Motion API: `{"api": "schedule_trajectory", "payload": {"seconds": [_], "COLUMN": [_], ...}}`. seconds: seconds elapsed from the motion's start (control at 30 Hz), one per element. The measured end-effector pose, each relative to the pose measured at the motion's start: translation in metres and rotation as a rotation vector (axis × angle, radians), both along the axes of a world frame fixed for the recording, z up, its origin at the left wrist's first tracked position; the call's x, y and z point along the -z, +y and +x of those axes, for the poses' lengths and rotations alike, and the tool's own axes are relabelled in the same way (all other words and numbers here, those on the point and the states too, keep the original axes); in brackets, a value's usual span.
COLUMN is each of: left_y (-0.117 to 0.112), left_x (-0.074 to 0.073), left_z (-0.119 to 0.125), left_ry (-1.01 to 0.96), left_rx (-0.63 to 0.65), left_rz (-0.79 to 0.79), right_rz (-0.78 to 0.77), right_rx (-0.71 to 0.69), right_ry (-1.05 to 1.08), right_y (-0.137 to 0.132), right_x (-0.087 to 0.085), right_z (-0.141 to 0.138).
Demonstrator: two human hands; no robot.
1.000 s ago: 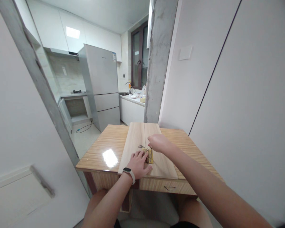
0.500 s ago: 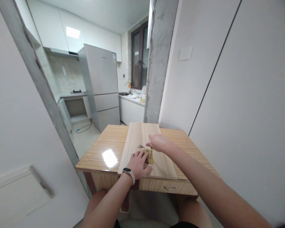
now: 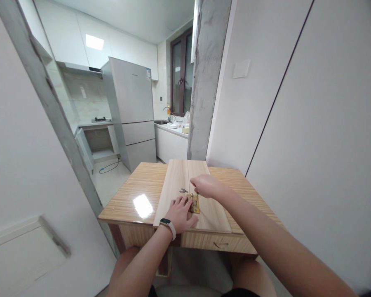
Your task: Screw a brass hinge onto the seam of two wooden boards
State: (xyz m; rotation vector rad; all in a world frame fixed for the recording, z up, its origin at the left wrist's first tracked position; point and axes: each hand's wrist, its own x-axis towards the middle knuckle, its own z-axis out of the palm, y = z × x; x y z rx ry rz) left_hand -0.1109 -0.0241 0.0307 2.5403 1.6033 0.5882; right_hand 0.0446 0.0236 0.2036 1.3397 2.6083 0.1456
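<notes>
Two pale wooden boards (image 3: 176,181) lie side by side on a striped wooden table (image 3: 136,194). A brass hinge (image 3: 194,203) sits across the seam between them near the front. My left hand (image 3: 179,214), with a watch band on the wrist, lies flat on the left board with fingers spread, touching the hinge's left edge. My right hand (image 3: 204,185) hovers just above the hinge with fingers curled in a pinch; a thin dark tool or screw seems to point down from it, too small to name. A few small screws (image 3: 183,190) lie on the left board beyond the hinge.
A white wall runs along the table's right side and a concrete pillar (image 3: 205,82) stands behind it. Beyond is a kitchen with a grey fridge (image 3: 132,111) and a counter with a sink (image 3: 170,123). A slanted grey frame (image 3: 46,103) stands at left. My knees are under the table front.
My right hand has shifted slightly left and down toward the hinge. My left hand and the boards have stayed put.
</notes>
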Motion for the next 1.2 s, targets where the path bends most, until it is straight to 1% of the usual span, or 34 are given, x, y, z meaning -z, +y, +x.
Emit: {"api": "schedule_trajectory", "payload": {"seconds": [0.1,0.27,0.37,0.73,0.9,0.97,1.03,1.1,1.2], "left_y": [0.001,0.001,0.001,0.000,0.001,0.001,0.001,0.000,0.000], "left_x": [0.001,0.002,0.002,0.001,0.002,0.002,0.001,0.001,0.000], "left_z": [0.000,0.000,-0.001,0.000,0.000,0.000,0.000,0.000,-0.001], "left_ry": [-0.001,0.000,0.003,-0.001,-0.006,-0.002,0.002,0.003,0.003], "left_rx": [-0.004,-0.001,0.003,0.000,-0.004,-0.005,-0.006,-0.005,-0.005], "left_rz": [0.002,0.006,0.012,-0.001,-0.008,-0.007,0.000,0.005,0.003], "right_rz": [0.022,0.052,0.065,0.094,0.050,0.025,0.028,0.054,0.055], "right_rx": [-0.034,0.097,0.127,0.027,-0.046,-0.055,-0.011,0.071,0.147], "right_ry": [0.015,0.070,0.046,0.013,0.023,0.030,0.051,0.071,0.043], "right_y": [0.002,0.006,0.004,0.003,0.001,0.002,0.002,0.003,0.002], "right_x": [0.003,0.011,0.011,0.009,0.005,0.005,0.006,0.007,0.007], "right_z": [0.003,0.003,0.001,0.000,0.003,0.004,0.005,0.005,0.002]}}
